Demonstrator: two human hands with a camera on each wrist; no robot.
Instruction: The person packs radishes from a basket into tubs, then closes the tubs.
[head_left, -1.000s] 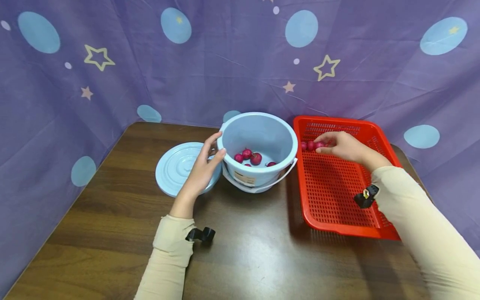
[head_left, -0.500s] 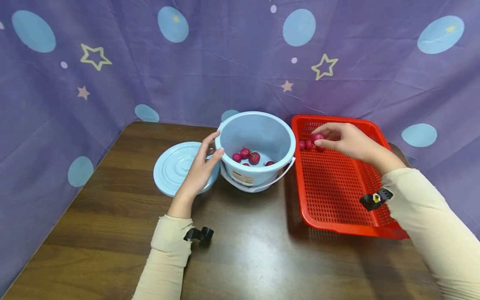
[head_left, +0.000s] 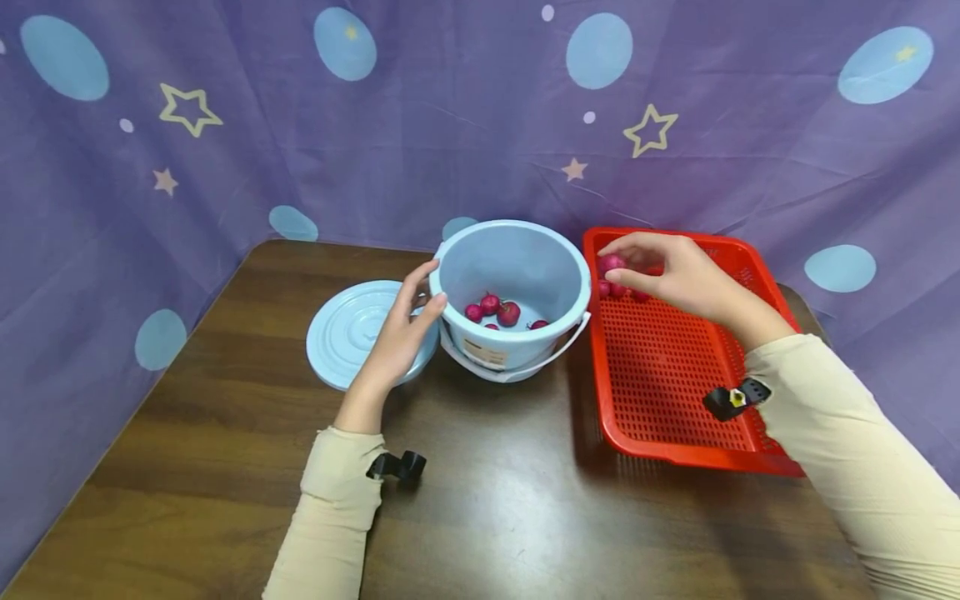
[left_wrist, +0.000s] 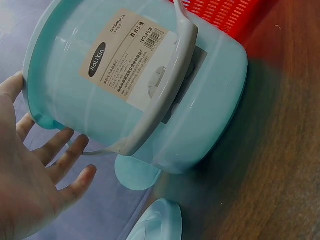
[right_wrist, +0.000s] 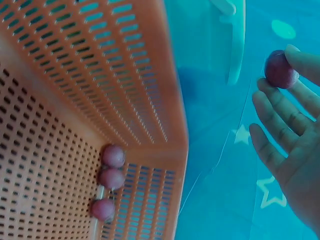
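Observation:
In the head view, my right hand pinches a pinkish-red radish between thumb and fingertips, over the left back corner of the red basket. Below it, three more radishes lie along that corner, as the right wrist view shows. My left hand touches the left rim of a light blue bucket with thumb and fingertips. Its fingers lie nearly straight against the bucket's outside in the left wrist view. Several radishes lie on the bucket's bottom; the front wall partly hides some.
A round light blue lid lies flat left of the bucket, partly behind my left hand. The bucket's white handle hangs down in front. All stand on a brown wooden table, with a purple patterned cloth behind.
My right hand has lifted one radish out of the group in the basket and moved left and up towards the bucket. My left hand has stayed on the bucket rim.

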